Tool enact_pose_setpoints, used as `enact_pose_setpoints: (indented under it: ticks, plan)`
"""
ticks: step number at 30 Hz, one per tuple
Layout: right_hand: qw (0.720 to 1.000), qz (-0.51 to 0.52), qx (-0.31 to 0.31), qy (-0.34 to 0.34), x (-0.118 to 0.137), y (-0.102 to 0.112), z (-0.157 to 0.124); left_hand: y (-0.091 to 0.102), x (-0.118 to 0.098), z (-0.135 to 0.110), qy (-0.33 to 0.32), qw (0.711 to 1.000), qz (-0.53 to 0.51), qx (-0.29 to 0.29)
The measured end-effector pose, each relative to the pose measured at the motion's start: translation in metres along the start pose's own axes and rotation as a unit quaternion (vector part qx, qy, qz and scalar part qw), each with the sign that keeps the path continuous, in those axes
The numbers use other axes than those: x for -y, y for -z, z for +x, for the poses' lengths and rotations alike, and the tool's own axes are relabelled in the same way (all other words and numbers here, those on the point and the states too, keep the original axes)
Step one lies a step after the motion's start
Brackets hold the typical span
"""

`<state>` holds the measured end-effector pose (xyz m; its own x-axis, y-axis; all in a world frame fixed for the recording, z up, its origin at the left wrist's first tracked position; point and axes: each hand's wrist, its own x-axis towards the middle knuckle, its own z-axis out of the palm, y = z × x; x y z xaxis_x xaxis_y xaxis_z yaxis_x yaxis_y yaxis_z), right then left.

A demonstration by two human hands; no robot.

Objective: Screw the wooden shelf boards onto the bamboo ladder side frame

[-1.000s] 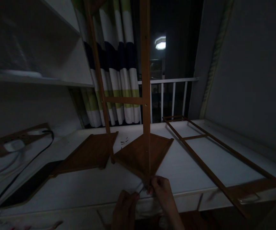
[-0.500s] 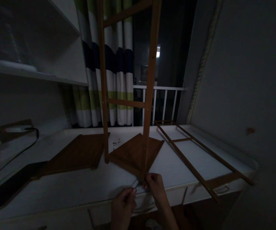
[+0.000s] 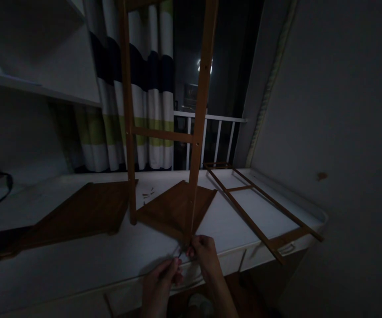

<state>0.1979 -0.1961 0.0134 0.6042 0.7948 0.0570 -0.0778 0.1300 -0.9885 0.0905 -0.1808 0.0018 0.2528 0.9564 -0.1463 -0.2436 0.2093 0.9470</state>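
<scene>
A wooden ladder-like frame (image 3: 195, 142) stands upright on the white tabletop, its near post meeting the front corner of a brown wooden panel (image 3: 169, 205). Low at that corner, my right hand (image 3: 204, 254) is closed in a pinch; what its fingertips hold, if anything, is hidden. My left hand (image 3: 162, 276), just left of it, pinches a thin dark tool (image 3: 179, 254) that looks like a hex key. The tool points up toward the foot of the post. Dim light hides whether its tip sits in the wood.
Several small screws (image 3: 147, 194) lie behind the panel. Another wooden panel (image 3: 78, 214) rests on the left of the tabletop (image 3: 88, 260), and a second ladder-like frame (image 3: 239, 207) lies flat on the right. Behind are a striped curtain (image 3: 159, 106) and a white railing (image 3: 210, 117).
The view has shifted a little to the right, so everything appears farther left. Both hands stay at the foot of the post, the left one still pinching the thin tool.
</scene>
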Motion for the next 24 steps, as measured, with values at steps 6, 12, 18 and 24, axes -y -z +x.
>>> enact_pose_setpoints:
  ticks: [6,12,18,24]
  plan:
    - [1.0,0.027,0.004,0.004,-0.002,0.003,0.0,0.001,0.002,0.003,0.021,1.0,-0.008,0.015]
    - [0.999,0.041,0.004,0.001,-0.005,0.004,0.002,-0.002,0.0,-0.001,0.023,1.0,-0.018,0.0]
    - [0.995,0.085,0.021,-0.043,-0.004,0.005,0.004,-0.002,-0.002,-0.004,0.025,0.999,-0.029,0.011]
    - [0.984,0.13,0.03,-0.122,0.004,0.008,0.014,0.001,0.0,-0.002,0.012,1.0,-0.009,0.014]
